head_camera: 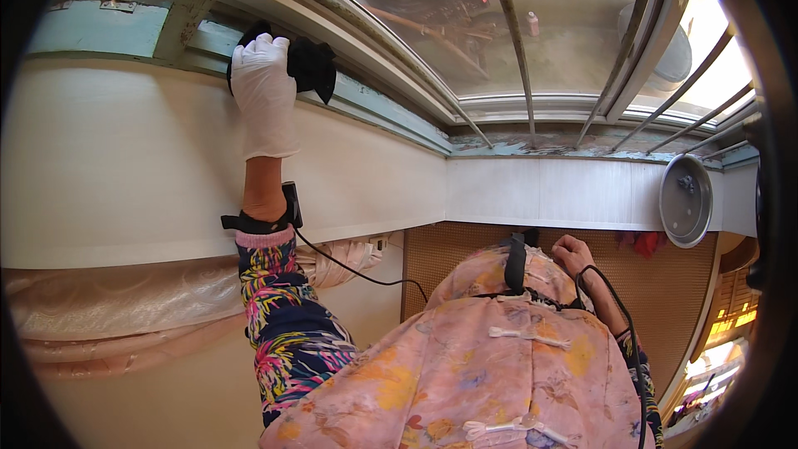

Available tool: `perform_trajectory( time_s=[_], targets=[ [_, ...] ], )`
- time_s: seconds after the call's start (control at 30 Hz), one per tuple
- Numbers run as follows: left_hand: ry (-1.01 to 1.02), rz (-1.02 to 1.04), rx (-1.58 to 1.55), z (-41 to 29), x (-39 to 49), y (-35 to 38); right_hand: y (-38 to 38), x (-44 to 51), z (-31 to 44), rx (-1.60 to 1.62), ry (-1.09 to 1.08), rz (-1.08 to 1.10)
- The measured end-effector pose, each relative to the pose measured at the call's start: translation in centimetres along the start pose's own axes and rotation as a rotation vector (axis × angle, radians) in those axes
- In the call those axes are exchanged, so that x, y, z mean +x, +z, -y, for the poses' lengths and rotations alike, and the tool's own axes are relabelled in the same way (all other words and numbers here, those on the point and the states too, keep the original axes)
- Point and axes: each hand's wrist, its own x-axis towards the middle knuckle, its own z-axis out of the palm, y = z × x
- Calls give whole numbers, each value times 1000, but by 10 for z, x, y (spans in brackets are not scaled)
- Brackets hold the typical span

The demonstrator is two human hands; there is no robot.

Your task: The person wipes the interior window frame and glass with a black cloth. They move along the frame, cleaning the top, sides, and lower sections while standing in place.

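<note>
My left hand (265,96), in a thin white glove, presses a black cloth (312,65) onto the pale blue painted window frame (380,106). Part of the cloth bunches out to the right of the fingers. A black strap with a small device (290,202) sits around that wrist. My right hand (572,254) is bare and held close to my body, its fingers curled; the palm side is hidden. Below the frame, the white sill (349,174) runs around a corner. A round metal bowl (686,212) on the right holds a small grey-blue lump.
Metal bars (527,68) stand before the glass. An upright wooden post (193,6) meets the frame left of the cloth. Pink curtain fabric (124,305) hangs beneath the sill. Red cloth (648,243) lies near the bowl. A black cable (355,271) runs from my left wrist.
</note>
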Motion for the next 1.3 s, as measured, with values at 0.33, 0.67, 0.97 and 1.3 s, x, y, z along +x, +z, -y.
perform_trajectory(
  time_s=[0.33,0.67,0.97,1.3],
  targets=[
    [145,366,-10,-98,-27,128,-13,-17,-2,100,-6,-31],
    [109,321,-383,-82,-27,66,-34,-16,-6,64,-50,-39],
    [13,94,59,-23,17,36,-26,-16,0,22,-86,-2],
    [247,558,-227,-163,-46,162,-20,-36,-9,101,-14,-71]
  ],
)
